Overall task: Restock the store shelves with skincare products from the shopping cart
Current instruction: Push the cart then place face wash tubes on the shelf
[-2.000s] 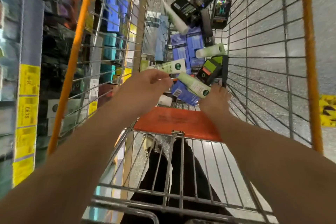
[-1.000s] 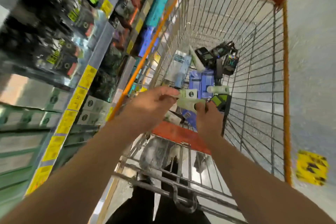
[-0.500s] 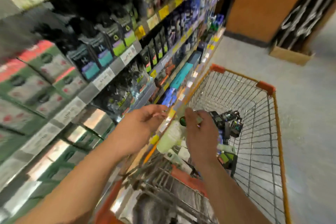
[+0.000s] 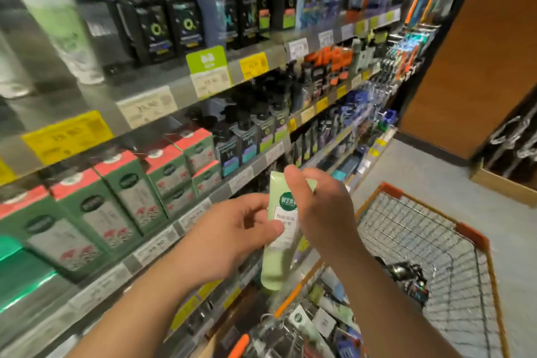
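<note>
A pale green skincare tube (image 4: 279,253) stands upright between my hands, above the near corner of the wire shopping cart (image 4: 453,244). My right hand (image 4: 322,212) grips its upper part, fingers curled over the top edge. My left hand (image 4: 232,232) holds it from the left with thumb and fingers on the label. More tubes and boxes (image 4: 322,325) lie in the cart's near end. The store shelves (image 4: 180,96) rise on the left, filled with products.
Green and red boxes (image 4: 122,200) fill the shelf level with my hands. Dark bottles and boxes (image 4: 250,136) stand further along and above. A tall white-green tube (image 4: 58,20) stands on the upper left shelf. An aisle floor (image 4: 430,171) and a brown wall (image 4: 479,52) lie to the right.
The view swung up from the cart interior to the shelves. Both hands lifted the green tube out of the cart and turned it upright in front of the shelves.
</note>
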`<state>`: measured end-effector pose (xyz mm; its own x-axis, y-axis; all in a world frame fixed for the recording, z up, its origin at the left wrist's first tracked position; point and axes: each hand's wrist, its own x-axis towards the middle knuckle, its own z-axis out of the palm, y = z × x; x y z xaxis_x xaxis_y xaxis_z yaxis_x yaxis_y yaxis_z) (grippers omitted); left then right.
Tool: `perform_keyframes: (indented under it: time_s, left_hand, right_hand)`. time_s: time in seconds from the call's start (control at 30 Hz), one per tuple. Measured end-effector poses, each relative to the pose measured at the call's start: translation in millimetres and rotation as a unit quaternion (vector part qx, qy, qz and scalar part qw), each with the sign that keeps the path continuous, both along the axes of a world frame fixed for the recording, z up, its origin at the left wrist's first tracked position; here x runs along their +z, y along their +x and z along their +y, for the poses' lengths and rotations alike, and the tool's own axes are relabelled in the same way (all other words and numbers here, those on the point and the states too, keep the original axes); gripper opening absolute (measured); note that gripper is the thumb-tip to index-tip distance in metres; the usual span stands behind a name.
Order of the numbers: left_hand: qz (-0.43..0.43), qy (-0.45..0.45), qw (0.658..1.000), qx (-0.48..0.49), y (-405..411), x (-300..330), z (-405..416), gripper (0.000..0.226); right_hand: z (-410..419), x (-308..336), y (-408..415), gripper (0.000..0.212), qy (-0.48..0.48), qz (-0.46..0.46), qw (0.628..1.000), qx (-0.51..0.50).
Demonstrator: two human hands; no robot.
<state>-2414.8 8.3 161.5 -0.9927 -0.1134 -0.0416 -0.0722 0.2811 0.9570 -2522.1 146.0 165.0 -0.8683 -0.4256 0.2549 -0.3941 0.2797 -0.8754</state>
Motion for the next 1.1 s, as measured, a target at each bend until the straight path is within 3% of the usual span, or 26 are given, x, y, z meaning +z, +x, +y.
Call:
perform_keyframes:
  time_s: [0.3,0.57,0.77,1.1]
  left_hand:
    - [0.049,-0.003,0.993,0.109,49.6,27.8,-48.3,0.025]
    - [0.085,-0.066,0.968,0.226,98.9,65.5,-103.5,0.022]
    - [0.137,-0.038,0.948,0.285,131.1,97.3,-127.5,0.035]
    - [0.178,-0.062,0.907,0.376,160.7,129.3,-151.8,0.02]
  right_hand:
    - [-67.8,49.7,35.0,0.057,-0.07,0.016,0.989,0.127]
    - [-132.3,78.2,72.5,0.015,-0.087,-0.014,0.971,0.222]
    - [-160.9,92.3,96.6,0.026,-0.091,-0.023,0.947,0.308]
    - [-174.8,94.2,112.8,0.022,-0.025,0.004,0.918,0.397]
